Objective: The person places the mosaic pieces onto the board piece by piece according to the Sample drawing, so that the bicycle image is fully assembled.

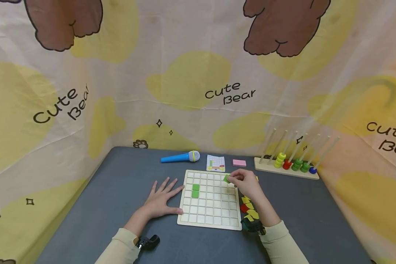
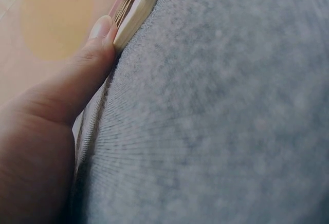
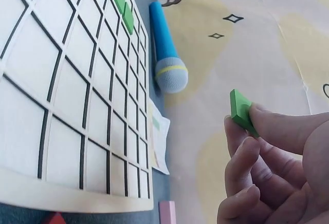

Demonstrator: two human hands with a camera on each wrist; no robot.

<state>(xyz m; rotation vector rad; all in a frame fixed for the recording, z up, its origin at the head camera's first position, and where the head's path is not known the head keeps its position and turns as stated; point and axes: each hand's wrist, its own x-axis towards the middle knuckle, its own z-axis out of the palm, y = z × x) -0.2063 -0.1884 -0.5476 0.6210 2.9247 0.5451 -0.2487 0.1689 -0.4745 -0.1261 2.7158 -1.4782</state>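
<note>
Your right hand [image 1: 247,182] pinches a green tile [image 3: 240,112]; right wrist view shows it clear of the board [image 1: 209,211], head view doesn't. Only head view shows the abacus [image 1: 297,164] right of the grip and your left hand [image 1: 160,202] splayed, thumb against board edge.

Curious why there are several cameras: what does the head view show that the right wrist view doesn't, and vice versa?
Only the head view shows the bead rack and yellow pieces. Only the right wrist view shows the curled fingers from the palm side. Both show the right hand, its green tile, the gridded board with two green tiles, the blue microphone, the card and the pink block.
</note>
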